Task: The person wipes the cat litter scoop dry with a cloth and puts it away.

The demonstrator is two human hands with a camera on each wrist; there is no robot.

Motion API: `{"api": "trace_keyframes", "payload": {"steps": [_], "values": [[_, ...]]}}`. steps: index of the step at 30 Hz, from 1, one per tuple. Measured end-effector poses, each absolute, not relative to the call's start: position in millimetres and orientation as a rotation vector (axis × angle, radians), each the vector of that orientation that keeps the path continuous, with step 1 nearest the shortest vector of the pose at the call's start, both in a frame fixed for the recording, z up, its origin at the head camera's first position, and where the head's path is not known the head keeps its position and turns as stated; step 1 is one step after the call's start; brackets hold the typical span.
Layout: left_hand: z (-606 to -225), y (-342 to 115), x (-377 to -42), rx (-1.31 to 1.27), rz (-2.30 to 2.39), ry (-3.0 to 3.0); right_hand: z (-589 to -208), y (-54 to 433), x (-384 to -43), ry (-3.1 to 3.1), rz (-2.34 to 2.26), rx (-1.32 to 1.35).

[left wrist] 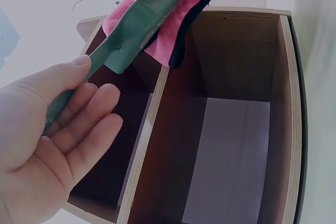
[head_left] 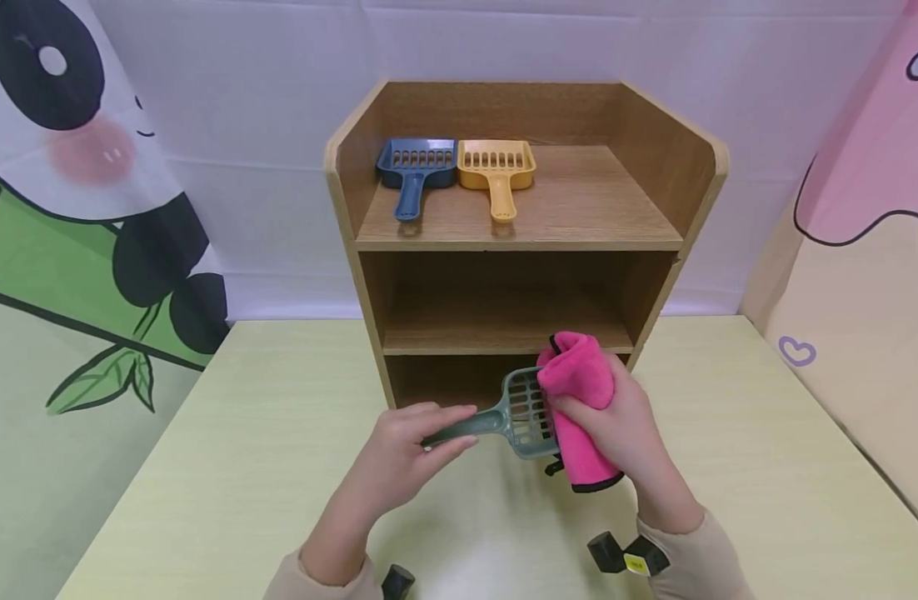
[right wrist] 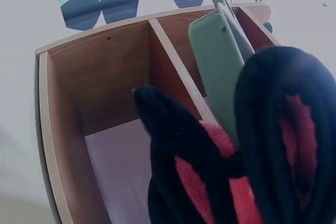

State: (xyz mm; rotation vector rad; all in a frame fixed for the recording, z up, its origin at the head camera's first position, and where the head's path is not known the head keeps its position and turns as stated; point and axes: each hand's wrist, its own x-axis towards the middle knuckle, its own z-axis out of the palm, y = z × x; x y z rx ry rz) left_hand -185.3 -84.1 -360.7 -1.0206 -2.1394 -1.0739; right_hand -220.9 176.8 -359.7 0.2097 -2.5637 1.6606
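My left hand pinches the handle of a grey-green slotted litter scoop between thumb and fingers. The scoop is held in the air in front of the shelf, its head pointing right. My right hand grips a bunched pink cloth with black edging. The cloth lies over the far end of the scoop's head and covers part of it. In the left wrist view, the thumb of the left hand presses along the handle; in the right wrist view the cloth hides the right hand.
A wooden three-level shelf stands at the back of the pale table. On its top level, a blue scoop and a yellow scoop lie side by side at the left, handles forward. A printed backdrop hangs behind.
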Motion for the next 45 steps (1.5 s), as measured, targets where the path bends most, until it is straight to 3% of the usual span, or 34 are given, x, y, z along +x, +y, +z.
{"api": "trace_keyframes", "payload": {"steps": [6, 18, 27, 30, 36, 45], "values": [[-360, -85, -187, -1.017, -1.051, -2.11, -362, 176, -223, -2.436, 1.758, 0.181], [-358, -85, -187, -0.985, -1.08, -2.088, -357, 176, -218, -2.139, 2.118, -0.194], [-359, -90, -184, -0.981, -1.179, -2.129, -359, 187, -222, -2.378, 2.338, 0.351], [-360, -89, -183, -0.985, -1.164, -2.107, -361, 183, -226, -2.427, 2.265, 0.393], [-362, -87, -185, -0.976, -1.129, -2.031, -359, 170, -224, -2.349, 2.094, 0.234], [-361, -84, -189, -0.957, -1.11, -1.992, -358, 161, -217, -2.097, 2.228, -0.109]]}}
